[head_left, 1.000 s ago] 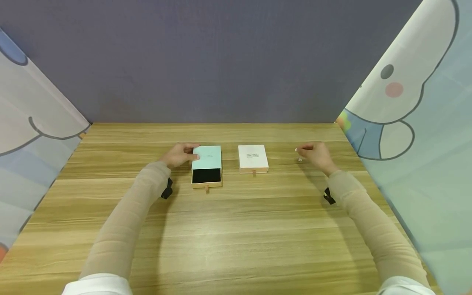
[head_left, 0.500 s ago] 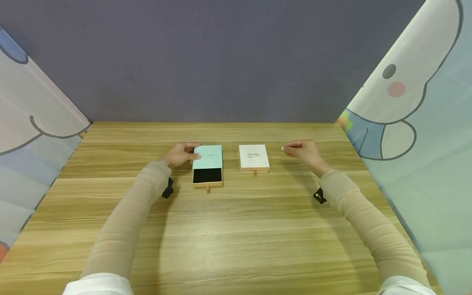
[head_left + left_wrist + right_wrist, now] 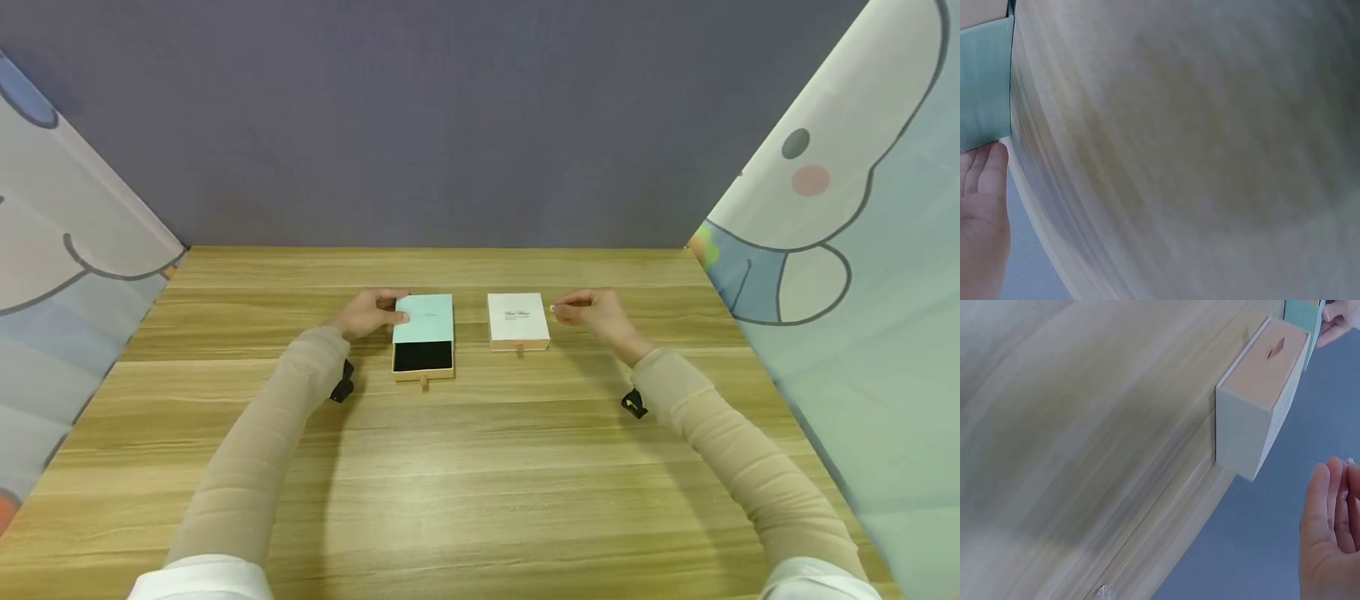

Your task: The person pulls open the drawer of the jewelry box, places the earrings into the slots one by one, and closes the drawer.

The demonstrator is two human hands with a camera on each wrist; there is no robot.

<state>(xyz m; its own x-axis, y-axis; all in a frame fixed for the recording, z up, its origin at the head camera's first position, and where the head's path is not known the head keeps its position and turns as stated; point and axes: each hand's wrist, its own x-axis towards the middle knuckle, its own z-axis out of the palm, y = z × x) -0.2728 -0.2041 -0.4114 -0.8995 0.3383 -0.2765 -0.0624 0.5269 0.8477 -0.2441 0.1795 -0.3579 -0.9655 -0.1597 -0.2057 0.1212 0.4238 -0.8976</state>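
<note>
My left hand (image 3: 365,313) grips a pale teal drawer box (image 3: 423,318) by its left back corner, thumb on the lid and fingers behind. The box's drawer (image 3: 423,357) is pulled out at the front, showing a black lining. My right hand (image 3: 597,314) pinches a small sparkly silver piece (image 3: 553,308) between thumb and fingertips, just right of a white box. In the right wrist view that silver piece (image 3: 1350,461) glints at the fingertips. The left wrist view shows straight fingers (image 3: 992,172) against the teal box's end.
The white box (image 3: 515,317), with printed lettering and a small pull tab, sits closed on the wooden table (image 3: 465,467). Another sparkly silver piece (image 3: 1104,592) lies on the table in the right wrist view. A grey panel (image 3: 442,125) stands behind the table.
My right hand has moved left, carrying the sparkly silver piece from the right of the table to beside the white box. The left hand keeps its hold on the teal box.
</note>
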